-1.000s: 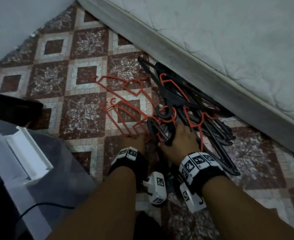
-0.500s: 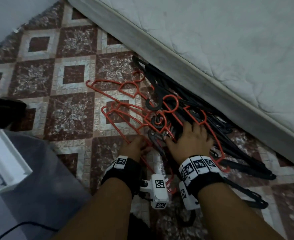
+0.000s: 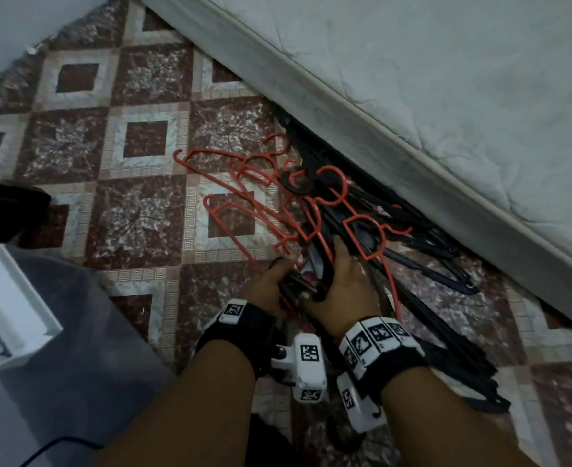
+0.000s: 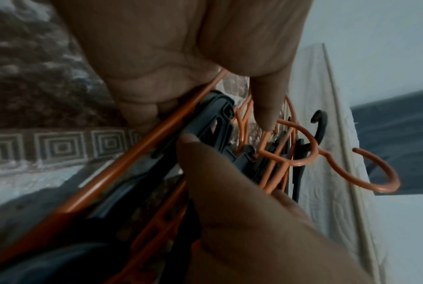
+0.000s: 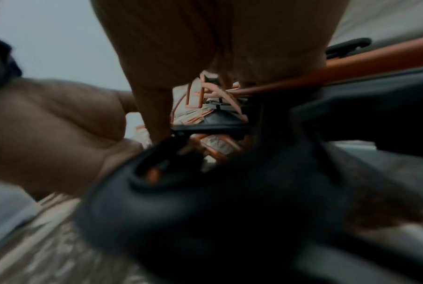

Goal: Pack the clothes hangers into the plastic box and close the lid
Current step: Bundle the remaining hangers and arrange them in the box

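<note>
A tangled bundle of orange hangers [image 3: 244,203] and black hangers [image 3: 422,261] lies on the patterned floor beside the mattress. Both hands hold the bundle at its near end. My left hand [image 3: 271,284] grips orange and black bars; in the left wrist view its fingers [image 4: 157,80] and thumb curl round an orange hanger bar [image 4: 132,153] and a black hanger [image 4: 212,119]. My right hand [image 3: 341,281] grips the black hangers, its fingers wrapped over them. The grey plastic box [image 3: 59,365] with a white latch [image 3: 11,298] sits at lower left.
A white quilted mattress [image 3: 446,96] runs diagonally along the right. A pale wall [image 3: 25,21] is at the upper left. A dark object [image 3: 5,203] lies at the left edge, and a black cable [image 3: 59,446] crosses the box.
Both hands have closed tighter on the bundle and gathered the spread orange and black hangers together, pulling them slightly nearer. The head view has shifted.
</note>
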### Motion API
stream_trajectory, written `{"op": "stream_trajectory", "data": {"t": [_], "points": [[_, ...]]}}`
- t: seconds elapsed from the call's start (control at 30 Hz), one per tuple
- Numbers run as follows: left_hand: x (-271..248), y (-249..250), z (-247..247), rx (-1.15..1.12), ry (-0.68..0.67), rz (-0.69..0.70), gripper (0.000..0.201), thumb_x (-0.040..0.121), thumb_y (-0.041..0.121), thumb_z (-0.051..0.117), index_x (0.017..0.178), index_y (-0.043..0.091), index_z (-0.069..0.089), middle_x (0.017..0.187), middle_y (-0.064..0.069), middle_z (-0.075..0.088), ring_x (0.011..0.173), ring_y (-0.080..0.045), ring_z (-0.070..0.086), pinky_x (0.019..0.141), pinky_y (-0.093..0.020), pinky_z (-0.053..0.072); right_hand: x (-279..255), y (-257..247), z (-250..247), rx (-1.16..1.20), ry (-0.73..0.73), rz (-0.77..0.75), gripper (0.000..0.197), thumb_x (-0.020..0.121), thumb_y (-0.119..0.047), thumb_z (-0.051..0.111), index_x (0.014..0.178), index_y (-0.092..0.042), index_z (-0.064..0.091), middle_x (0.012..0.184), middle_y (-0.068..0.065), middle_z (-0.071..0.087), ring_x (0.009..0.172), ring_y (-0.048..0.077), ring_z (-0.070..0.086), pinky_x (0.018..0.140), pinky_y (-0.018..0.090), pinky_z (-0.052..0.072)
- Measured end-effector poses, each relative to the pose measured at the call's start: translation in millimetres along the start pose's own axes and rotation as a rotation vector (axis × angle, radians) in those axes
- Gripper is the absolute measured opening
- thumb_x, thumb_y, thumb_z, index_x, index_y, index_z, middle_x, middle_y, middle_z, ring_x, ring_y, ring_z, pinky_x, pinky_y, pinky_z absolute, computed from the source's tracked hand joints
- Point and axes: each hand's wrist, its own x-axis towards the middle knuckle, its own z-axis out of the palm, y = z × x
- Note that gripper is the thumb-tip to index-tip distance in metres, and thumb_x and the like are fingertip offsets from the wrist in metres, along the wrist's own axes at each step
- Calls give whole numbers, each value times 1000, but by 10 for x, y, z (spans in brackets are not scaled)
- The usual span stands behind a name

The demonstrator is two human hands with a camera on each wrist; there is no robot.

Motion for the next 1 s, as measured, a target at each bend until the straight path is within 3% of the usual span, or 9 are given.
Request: {"op": "stream_trajectory", "data": {"t": [0.1,0.2,0.3,0.47,0.57,0.73,0.77,0.9,1.0], "points": [[36,27,10,27,16,-29,53,69,40,83,107,4,73,106,-26,70,99,-47,67,88,-66,49,10,7,-36,-9,14,95,130,45,-84,58,149,-39,-7,156,7,21,139,34,29,105,52,37],[49,46,80,78,40,-4,51,60,43,86,96,8,78,106,-25,70,100,-47,66,92,-66,47,104,-14,-132,-57,-122,147,136,38,-91,52,149,-41,-9,160,8,13,144,35,20,110,55,29],[44,66,150,108,19,17,39,67,41,83,94,12,79,101,-19,73,89,-38,71,82,-55,57,164,-13,-249,-6,-164,94,134,41,-84,59,150,-37,-2,156,10,22,141,34,27,109,50,35],[18,-1,194,-26,7,77,49,68,26,84,112,9,73,113,-20,70,101,-39,68,92,-56,52,93,-44,-257,73,-173,-9,127,55,-64,73,153,-31,-1,151,11,37,133,29,40,103,36,41],[-60,-40,163,-58,20,91,33,75,20,79,103,3,75,106,-21,71,93,-39,70,82,-50,56,17,-80,-215,114,-136,-84,123,61,-54,77,153,-27,1,149,12,38,131,29,43,101,37,44],[-303,22,75,177,21,237,23,78,33,77,80,11,78,80,-9,76,82,-30,72,67,-38,59,-233,-174,-301,234,-114,-179,123,62,-51,75,154,-29,-4,152,5,33,135,24,40,106,41,43],[-376,23,73,204,18,286,27,74,38,79,81,12,78,81,-9,76,81,-28,73,65,-36,59,-319,-212,-355,273,-105,-209,122,62,-49,75,153,-30,-3,150,4,36,130,22,46,102,42,46],[-909,210,249,358,-86,518,56,66,49,79,111,16,72,108,-13,72,101,-35,69,86,-49,55,-695,-402,-717,290,-44,-314,117,70,-56,71,152,-33,-8,152,1,35,126,19,52,96,40,50],[-1505,555,486,365,-170,685,35,72,45,79,104,30,74,98,-4,76,88,-23,73,76,-41,57,-949,-622,-1138,236,0,-426,121,73,-62,70,151,-32,-18,157,-2,27,132,15,46,100,35,48]]}}
